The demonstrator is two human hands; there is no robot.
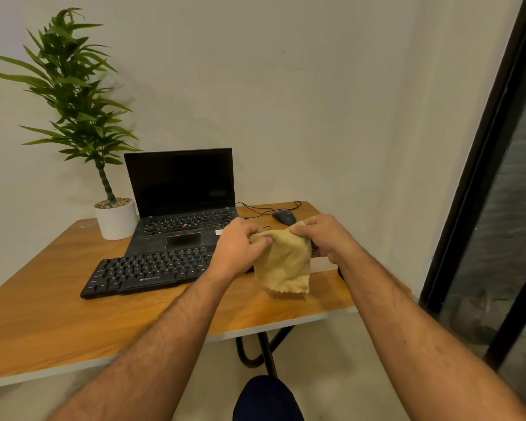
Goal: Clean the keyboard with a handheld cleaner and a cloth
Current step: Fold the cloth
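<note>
A: What do the hands do now?

B: The left hand and the right hand both pinch the top edge of the cloth. Each grip is closed on it, thumb against curled fingers. The cloth hangs down between them, above the table, just right of the keyboard.

A: Which step is it, you think?

B: I judge they spread or fold the cloth before wiping. To do it well, I would fold it to a flat pad, so that one clean face meets the keys, and keep the loose corners inside, so they do not catch under a key.

A: And how does the cloth look?

B: It is tan, thin and soft, with wrinkles near the fingers and a slightly frayed lower edge. It seems dry, but I cannot be sure.

A: The keyboard?

B: Black, flat on the table in front of the laptop, a little turned. Its right end is hidden behind the left hand. I see no handheld cleaner in this view.
</note>
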